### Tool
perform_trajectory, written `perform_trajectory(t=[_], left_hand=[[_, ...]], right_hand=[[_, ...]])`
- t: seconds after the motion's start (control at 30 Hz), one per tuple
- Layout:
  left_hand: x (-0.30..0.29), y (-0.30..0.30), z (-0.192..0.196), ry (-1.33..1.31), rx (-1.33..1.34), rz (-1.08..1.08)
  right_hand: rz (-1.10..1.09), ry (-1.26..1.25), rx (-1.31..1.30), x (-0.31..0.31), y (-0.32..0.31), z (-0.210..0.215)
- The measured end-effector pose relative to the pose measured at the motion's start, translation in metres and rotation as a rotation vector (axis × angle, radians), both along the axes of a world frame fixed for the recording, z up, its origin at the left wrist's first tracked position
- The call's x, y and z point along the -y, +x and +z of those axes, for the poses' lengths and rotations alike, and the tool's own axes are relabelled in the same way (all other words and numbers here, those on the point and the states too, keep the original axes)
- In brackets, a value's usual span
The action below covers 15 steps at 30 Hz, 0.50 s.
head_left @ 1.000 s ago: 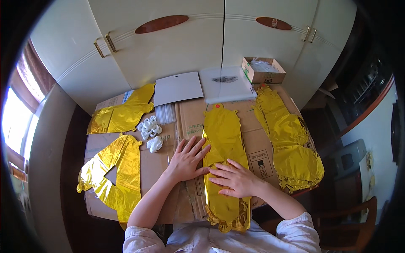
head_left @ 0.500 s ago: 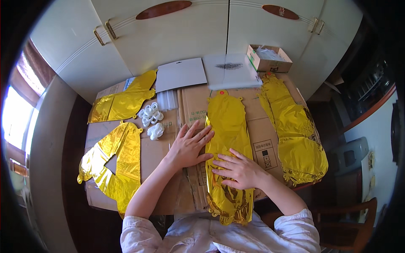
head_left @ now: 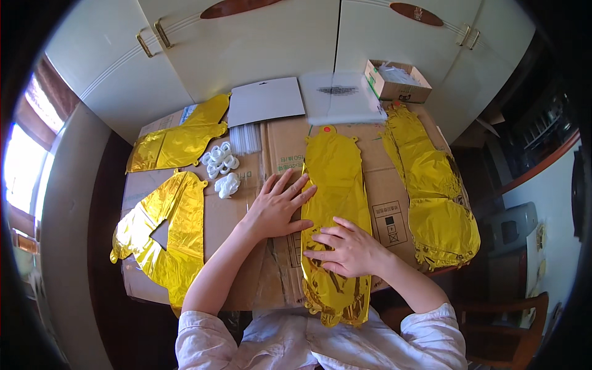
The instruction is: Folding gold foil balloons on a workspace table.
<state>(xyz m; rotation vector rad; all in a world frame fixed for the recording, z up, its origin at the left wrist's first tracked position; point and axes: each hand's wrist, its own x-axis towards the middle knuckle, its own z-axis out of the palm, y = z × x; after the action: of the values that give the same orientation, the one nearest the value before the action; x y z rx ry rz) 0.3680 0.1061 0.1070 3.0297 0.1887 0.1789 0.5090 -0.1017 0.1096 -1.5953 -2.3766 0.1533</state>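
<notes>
A long gold foil balloon (head_left: 336,172), flat and uninflated, lies lengthwise before me, with a small red spot at its far end. Its near end reaches over the table's front edge, against my shirt. My left hand (head_left: 277,206) rests with spread fingers on the cardboard, fingertips and thumb touching the balloon's left edge. Across the middle of the foil lies my right hand (head_left: 350,250), palm down, fingers apart. Neither hand grips anything. More flat gold foil balloons lie around: one (head_left: 185,209) with a dark opening at the left, one (head_left: 179,142) at the far left, one (head_left: 431,191) at the right.
Flattened cardboard (head_left: 246,277) covers the table. White ribbon rolls (head_left: 219,160) and a white bundle (head_left: 227,185) sit left of centre, near clear straws (head_left: 245,139). Behind are a white card (head_left: 266,102), a clear plastic bag (head_left: 342,108) and an open carton (head_left: 401,91). Cabinets stand beyond.
The view has shifted slightly. Both hands stay spread at the middle balloon, and the right fingers have moved very little on the foil. Nothing has been picked up.
</notes>
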Motion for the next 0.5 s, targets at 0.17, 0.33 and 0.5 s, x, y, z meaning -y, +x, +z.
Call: perform_trajectory(t=[0.17, 0.33, 0.5], left_hand=[[-0.001, 0.000, -0.001, -0.011, 0.010, -0.003], [-0.002, -0.002, -0.004, -0.007, 0.014, 0.006], [-0.002, -0.001, -0.005, 0.006, 0.014, 0.002]], right_hand=[[-0.001, 0.029, 0.002, 0.001, -0.003, 0.002], [0.043, 0.024, 0.014, 0.000, -0.006, 0.004], [0.130, 0.019, -0.037, -0.002, -0.007, -0.009]])
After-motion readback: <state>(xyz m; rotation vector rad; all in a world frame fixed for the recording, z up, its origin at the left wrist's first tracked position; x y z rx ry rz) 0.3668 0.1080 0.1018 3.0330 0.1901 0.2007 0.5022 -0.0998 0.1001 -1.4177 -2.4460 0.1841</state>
